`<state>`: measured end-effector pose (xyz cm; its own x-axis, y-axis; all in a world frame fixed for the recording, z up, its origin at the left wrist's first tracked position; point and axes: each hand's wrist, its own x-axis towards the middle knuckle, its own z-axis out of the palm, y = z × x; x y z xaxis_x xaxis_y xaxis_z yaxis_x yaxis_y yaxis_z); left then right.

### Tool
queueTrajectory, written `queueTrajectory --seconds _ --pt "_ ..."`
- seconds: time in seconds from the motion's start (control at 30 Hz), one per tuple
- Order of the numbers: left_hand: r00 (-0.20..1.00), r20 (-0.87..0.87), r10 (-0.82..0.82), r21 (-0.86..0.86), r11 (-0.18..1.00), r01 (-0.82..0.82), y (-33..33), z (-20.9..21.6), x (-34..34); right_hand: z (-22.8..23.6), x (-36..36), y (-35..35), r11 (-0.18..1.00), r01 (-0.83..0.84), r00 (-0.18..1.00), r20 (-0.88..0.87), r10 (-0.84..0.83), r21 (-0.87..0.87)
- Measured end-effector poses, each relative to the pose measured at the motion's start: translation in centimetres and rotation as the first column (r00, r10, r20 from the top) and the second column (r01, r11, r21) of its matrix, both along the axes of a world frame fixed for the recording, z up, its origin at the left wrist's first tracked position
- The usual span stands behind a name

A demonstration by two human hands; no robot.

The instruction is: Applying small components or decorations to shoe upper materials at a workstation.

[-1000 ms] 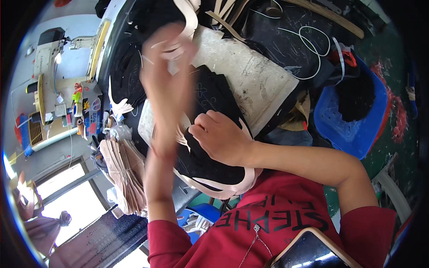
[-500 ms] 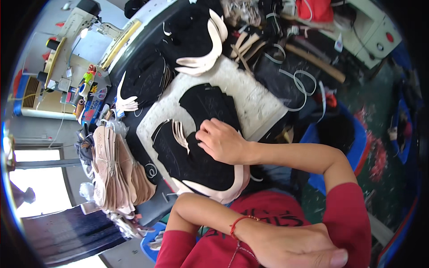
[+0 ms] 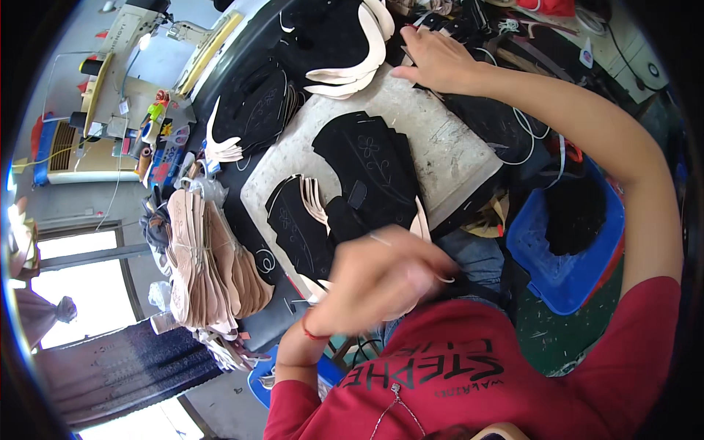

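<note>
My left hand (image 3: 381, 279), with a red bracelet at the wrist, is smeared by motion over the near end of the black pieces. Its fingers cannot be made out, so whether it holds anything is unclear. My right hand (image 3: 440, 62) reaches to the far edge of a worn white slab (image 3: 458, 143), thumb and fingers apart, beside tools. Black shaped pieces with a stitched flower outline (image 3: 370, 158) lie fanned on the slab. A second black stack (image 3: 292, 227) with pale curved edges (image 3: 313, 202) is left of them. The left hand and forearm partly hide the stacks' near end.
Bundled pale sole-shaped pieces (image 3: 194, 264) stand at the left. More black pieces (image 3: 253, 114) and curved pale strips (image 3: 370, 55) lie beyond the slab. A blue bin (image 3: 532, 257) with dark contents is at the right. A sewing machine (image 3: 121, 59) stands at the far left.
My right hand has left the black pieces and moved to the far side of the slab. My left hand has risen from low in front of my shirt to over the black pieces' near end.
</note>
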<state>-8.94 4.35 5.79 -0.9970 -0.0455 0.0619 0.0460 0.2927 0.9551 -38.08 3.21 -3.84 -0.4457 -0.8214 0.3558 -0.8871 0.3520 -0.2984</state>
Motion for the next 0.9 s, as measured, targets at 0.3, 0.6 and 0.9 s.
queueTrajectory --seconds 0.3,0.6,0.9 --pt "0.619 0.082 0.781 -0.142 0.624 -0.769 -3.5 -5.1 9.2 3.4 13.2 0.8 0.814 -0.482 0.815 0.175 0.552 -0.323" --pt "0.573 0.207 0.793 -0.058 0.595 -0.802 -1.7 -5.7 8.3 2.5 21.3 6.9 0.752 -0.477 0.593 0.465 0.657 -0.454" --pt "0.738 -0.113 0.666 -0.654 0.509 -0.56 -3.4 -5.6 8.6 0.9 21.1 6.8 0.917 -0.323 0.644 0.655 0.394 -0.234"
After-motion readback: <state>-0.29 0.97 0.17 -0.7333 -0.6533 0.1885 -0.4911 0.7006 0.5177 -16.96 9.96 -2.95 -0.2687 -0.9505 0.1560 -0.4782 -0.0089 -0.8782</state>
